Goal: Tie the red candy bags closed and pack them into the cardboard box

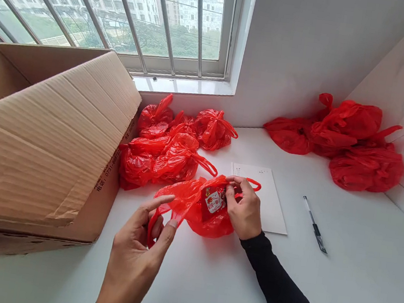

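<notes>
A red plastic bag (201, 211) lies on the white table (359, 264) in front of me, with a small red-and-white packet (212, 200) showing inside. My left hand (139, 248) pinches one handle loop of the bag at its left side. My right hand (243, 207) grips the other handle at the bag's right, fingers closed round it. Both handles are pulled apart.
A large open cardboard box (37, 143) fills the left. Several tied red bags (168, 147) sit beside it, more tied red bags (346, 141) at the back right by the wall. A white sheet of paper (270, 201) and a pen (314, 230) lie to the right.
</notes>
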A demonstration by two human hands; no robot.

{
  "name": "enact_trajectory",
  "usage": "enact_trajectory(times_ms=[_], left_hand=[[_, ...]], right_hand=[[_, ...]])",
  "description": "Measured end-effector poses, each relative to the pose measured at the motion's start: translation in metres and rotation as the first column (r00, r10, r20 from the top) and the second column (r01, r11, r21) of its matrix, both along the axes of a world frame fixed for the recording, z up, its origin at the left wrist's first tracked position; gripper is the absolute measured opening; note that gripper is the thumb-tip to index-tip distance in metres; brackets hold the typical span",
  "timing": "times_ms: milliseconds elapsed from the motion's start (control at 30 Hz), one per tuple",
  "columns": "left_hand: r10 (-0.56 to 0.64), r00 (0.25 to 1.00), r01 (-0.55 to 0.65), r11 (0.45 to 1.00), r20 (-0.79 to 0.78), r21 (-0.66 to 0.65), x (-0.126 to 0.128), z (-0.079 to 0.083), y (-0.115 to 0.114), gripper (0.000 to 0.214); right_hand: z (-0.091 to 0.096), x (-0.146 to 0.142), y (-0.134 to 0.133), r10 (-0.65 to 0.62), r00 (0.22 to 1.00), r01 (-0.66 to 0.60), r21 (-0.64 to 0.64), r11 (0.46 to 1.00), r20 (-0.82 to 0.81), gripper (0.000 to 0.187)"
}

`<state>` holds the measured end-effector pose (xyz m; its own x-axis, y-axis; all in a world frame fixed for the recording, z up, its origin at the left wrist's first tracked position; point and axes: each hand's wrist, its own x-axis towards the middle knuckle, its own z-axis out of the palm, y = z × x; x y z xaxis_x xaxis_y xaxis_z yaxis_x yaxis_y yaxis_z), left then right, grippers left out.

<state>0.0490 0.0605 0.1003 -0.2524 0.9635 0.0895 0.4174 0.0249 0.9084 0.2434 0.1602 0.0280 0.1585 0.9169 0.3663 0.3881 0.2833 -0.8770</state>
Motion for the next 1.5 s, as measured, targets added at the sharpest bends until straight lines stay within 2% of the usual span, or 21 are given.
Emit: enact_trajectory(times_ms=[100, 167, 267, 333, 400, 467, 500, 567, 600, 700, 767, 833, 900, 967, 1067, 1133, 1200, 1367, 1500], left_hand=[[-0.049, 0.934, 0.083, 0.993, -0.355, 0.08, -0.007, -0.011, 0.008, 0.048], [-0.033, 0.86, 0.1, 0.989, -0.509, 0.106, -0.011, -0.02, 0.013, 0.042], [0.01, 0.829, 0.054, 0.994, -0.559, 0.099, -0.014, -0.027, 0.018, 0.017], [0.045, 0.835, 0.022, 0.993, -0.549, 0.115, -0.013, -0.026, 0.018, 0.015], [0.121, 0.838, -0.006, 0.977, -0.532, 0.212, -0.009, -0.019, 0.017, 0.016], [0.169, 0.881, -0.036, 0.956, -0.442, 0.292, -0.005, -0.011, 0.016, 0.019], [0.159, 0.921, -0.057, 0.958, -0.355, 0.281, -0.003, -0.007, 0.016, 0.022], [0.112, 0.99, -0.096, 0.979, -0.085, 0.178, 0.001, -0.002, 0.018, 0.025], [0.106, 0.993, -0.112, 0.986, 0.057, 0.124, 0.003, -0.001, 0.02, 0.026], [0.107, 0.903, -0.13, 0.991, 0.416, 0.028, 0.008, 0.002, 0.025, 0.028], [0.112, 0.792, -0.113, 0.993, 0.6, -0.036, 0.011, 0.006, 0.027, 0.027], [0.125, 0.684, -0.087, 0.992, 0.719, -0.09, 0.013, 0.011, 0.026, 0.025], [0.128, 0.624, -0.068, 0.992, 0.771, -0.109, 0.014, 0.017, 0.024, 0.03], [0.109, 0.607, -0.041, 0.994, 0.787, -0.105, 0.013, 0.021, 0.023, 0.037], [0.051, 0.67, 0.029, 0.995, 0.741, -0.095, 0.01, 0.02, 0.022, 0.041], [0.027, 0.73, 0.067, 0.992, 0.683, -0.111, 0.009, 0.017, 0.021, 0.036], [0.033, 0.757, 0.065, 0.99, 0.653, -0.125, 0.009, 0.016, 0.019, 0.029], [0.054, 0.722, 0.055, 0.989, 0.69, -0.135, 0.011, 0.019, 0.016, 0.039], [0.054, 0.682, -0.01, 0.998, 0.729, -0.066, 0.013, 0.02, 0.018, 0.032]], right_hand=[[-0.001, 0.001, 0.002, -0.018, 1.0, 0.017, -0.032, 0.999, -0.024, 0.017], [-0.001, 0.002, 0.003, -0.023, 0.999, 0.021, -0.043, 0.999, -0.035, 0.016], [-0.001, 0.002, 0.005, -0.022, 0.999, 0.02, -0.047, 0.999, -0.043, 0.016], [-0.001, 0.003, 0.005, -0.022, 0.999, 0.02, -0.049, 0.999, -0.044, 0.017], [0.0, 0.004, 0.004, -0.013, 0.999, 0.011, -0.055, 0.998, -0.045, 0.017], [0.0, 0.004, 0.004, 0.019, 0.999, -0.022, -0.07, 0.997, -0.05, 0.016], [0.0, 0.005, 0.003, 0.045, 0.998, -0.049, -0.08, 0.996, -0.054, 0.015], [0.0, 0.005, 0.003, 0.1, 0.993, -0.106, -0.099, 0.989, -0.063, 0.014], [0.0, 0.004, 0.003, 0.122, 0.99, -0.129, -0.105, 0.986, -0.067, 0.013], [-0.002, 0.004, 0.004, 0.14, 0.987, -0.149, -0.116, 0.982, -0.082, 0.015], [-0.003, 0.004, 0.005, 0.127, 0.987, -0.138, -0.123, 0.983, -0.093, 0.016], [-0.005, 0.004, 0.005, 0.113, 0.988, -0.126, -0.132, 0.983, -0.102, 0.017], [-0.006, 0.003, 0.005, 0.105, 0.989, -0.119, -0.14, 0.983, -0.106, 0.017], [-0.006, 0.001, 0.004, 0.095, 0.989, -0.111, -0.145, 0.983, -0.109, 0.016], [-0.005, 0.0, 0.002, 0.079, 0.99, -0.095, -0.149, 0.984, -0.115, 0.016], [-0.005, 0.0, 0.001, 0.074, 0.99, -0.091, -0.151, 0.984, -0.119, 0.017], [-0.004, 0.0, 0.001, 0.074, 0.99, -0.092, -0.151, 0.984, -0.119, 0.017], [-0.004, -0.001, -0.001, 0.086, 0.99, -0.103, -0.153, 0.983, -0.115, 0.018], [-0.001, 0.0, -0.003, 0.149, 0.983, -0.163, -0.144, 0.976, -0.105, 0.019]])
